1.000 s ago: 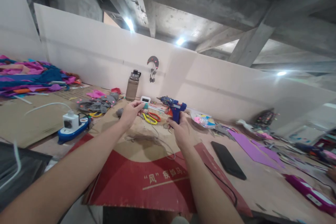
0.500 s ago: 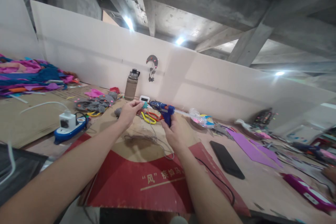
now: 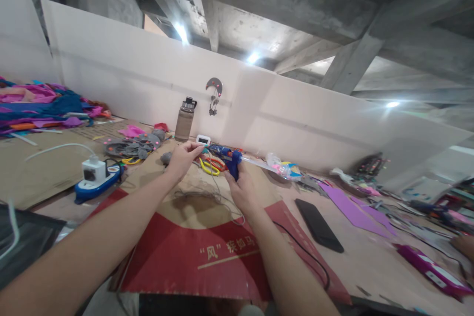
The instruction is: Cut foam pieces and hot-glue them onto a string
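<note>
My right hand (image 3: pixel 240 187) is wrapped round the handle of a blue hot glue gun (image 3: pixel 234 164), with a clear glue stick (image 3: pixel 255 161) jutting from its back. The gun's nozzle end points left toward my left hand (image 3: pixel 184 158), whose fingertips pinch a small teal piece (image 3: pixel 205 149). What the piece is made of is too small to tell. Below and behind the hands lie scissors with yellow handles (image 3: pixel 209 168) and orange-handled ones (image 3: pixel 217 162). A thin grey cord (image 3: pixel 222 200) lies loosely on the red and brown cardboard (image 3: pixel 174 252) under my arms.
Left are a power strip (image 3: pixel 99 182), grey felt pieces with pink dots (image 3: pixel 133 145) and a heap of coloured felt (image 3: pixel 48 103). A bottle (image 3: pixel 185 121) stands by the white partition (image 3: pixel 140 74). Right are a black phone (image 3: pixel 319 224), purple sheets (image 3: pixel 348 207) and another person's hand (image 3: pixel 463 247).
The glue gun in my right hand has tilted, and its back end with the glue stick sits slightly more to the left. My left hand keeps its pinch on the teal piece.
</note>
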### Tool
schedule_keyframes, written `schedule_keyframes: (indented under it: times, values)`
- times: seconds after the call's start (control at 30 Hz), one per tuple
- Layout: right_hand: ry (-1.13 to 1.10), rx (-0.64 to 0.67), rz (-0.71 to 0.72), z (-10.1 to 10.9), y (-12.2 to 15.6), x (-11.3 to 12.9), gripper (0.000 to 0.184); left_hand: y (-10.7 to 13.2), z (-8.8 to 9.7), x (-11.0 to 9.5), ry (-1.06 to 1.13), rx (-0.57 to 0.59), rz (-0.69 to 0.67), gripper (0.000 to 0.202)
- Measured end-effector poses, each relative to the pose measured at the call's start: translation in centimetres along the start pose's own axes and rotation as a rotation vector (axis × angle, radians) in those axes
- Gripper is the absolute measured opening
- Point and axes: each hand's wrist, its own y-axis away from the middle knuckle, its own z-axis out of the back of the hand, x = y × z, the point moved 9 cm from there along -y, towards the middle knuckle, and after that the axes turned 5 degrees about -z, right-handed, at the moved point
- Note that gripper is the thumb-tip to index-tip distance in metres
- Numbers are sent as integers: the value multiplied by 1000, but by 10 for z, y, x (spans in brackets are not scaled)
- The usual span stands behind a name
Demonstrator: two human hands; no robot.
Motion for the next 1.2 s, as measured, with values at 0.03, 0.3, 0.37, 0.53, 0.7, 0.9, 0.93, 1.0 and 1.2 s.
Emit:
schedule_keyframes:
  times: [0.03, 0.3, 0.37, 0.53, 0.7, 0.9, 0.93, 1.0, 1.2]
  values:
    - [2, -1, -1, 0, 0, 0, 31, 0, 0, 0, -4, 1, -4, 33]
    - [15, -3, -3, 1, 0, 2, 31, -1, -1, -1, -21, 6, -21, 32]
    - [15, 3, 4, 0, 1, 2, 32, -1, -1, -1, -21, 4, -21, 33]
    - [13, -11, 18, 0, 0, 2, 34, 0, 0, -2, -9, 5, -26, 30]
    - [21, -31, 15, 1, 0, 1, 35, 0, -1, -1, -5, 16, -31, 26]
    - [38, -6, 13, -1, 0, 2, 37, -1, -1, -1, 11, 13, -32, 27]
    - [36, -9, 11, -1, 0, 1, 36, -1, -1, 0, 13, 10, -26, 27]
    - [31, -17, 9, 0, 0, 1, 35, 0, 0, 0, 11, 7, -19, 28]
    - [43, -8, 8, 0, 0, 2, 34, 0, -1, -1, -11, 7, -15, 31]
